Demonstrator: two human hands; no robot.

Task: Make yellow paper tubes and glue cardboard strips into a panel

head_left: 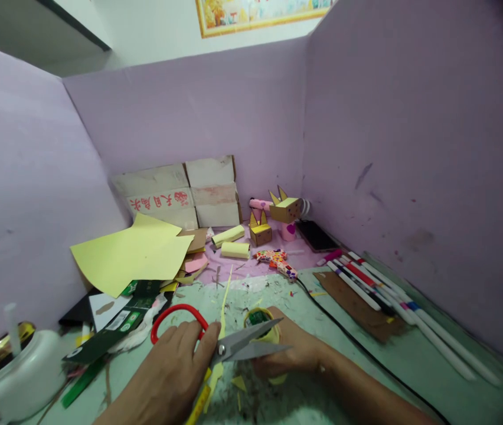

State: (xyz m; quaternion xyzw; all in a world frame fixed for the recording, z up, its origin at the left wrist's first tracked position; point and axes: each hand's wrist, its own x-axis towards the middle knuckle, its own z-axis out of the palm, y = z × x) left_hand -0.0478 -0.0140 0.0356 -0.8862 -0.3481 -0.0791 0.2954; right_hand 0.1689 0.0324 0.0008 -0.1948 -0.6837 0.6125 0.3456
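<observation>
My left hand (174, 369) is closed round the red handles of a pair of scissors (222, 349). Their blades stand slightly apart and point right. My right hand (296, 348) wraps round a short tube covered in yellow paper (273, 336), its mouth tilted up and dark green showing inside. The blades cross in front of the tube near its rim; whether any paper lies between them I cannot tell. Below are yellow paper scraps (239, 383), and a thin yellow strip (224, 301) lies beyond the scissors. A yellow stick-like thing (199, 404) shows beside my left hand, partly hidden.
Large yellow paper (131, 254) lies at the left, near a white container (30, 372). Behind stand folded cardboard (211, 192), two yellow tubes (235, 250) and small eared cardboard boxes (261, 234). A patterned glue gun (273, 258) trails a black cable (349, 336). Markers (358, 286) and a phone (317, 236) lie right.
</observation>
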